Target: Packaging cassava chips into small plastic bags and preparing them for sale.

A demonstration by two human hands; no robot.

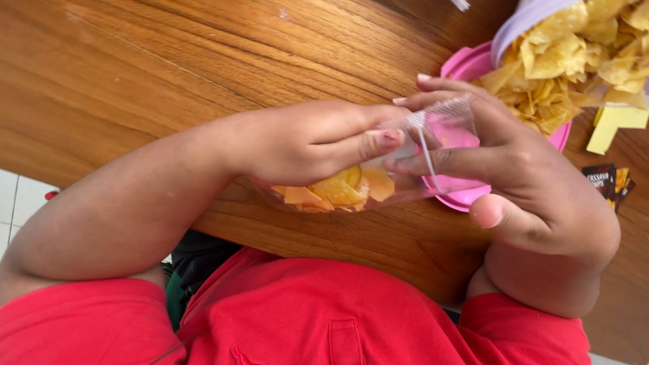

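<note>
Chip-filled clear bag [351,186] is pinched between left hand [304,142] and right hand [514,176], each grip clenched on it.

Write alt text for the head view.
Two hands hold a small clear plastic bag of yellow chips above a wooden table: the left hand and right hand pinch its open top. Behind sits a pink bowl heaped with chips.

Pink tray [466,64] half under chips, purple tub [524,20] cut by the top edge, dark packets' [606,181] print unreadable.
</note>
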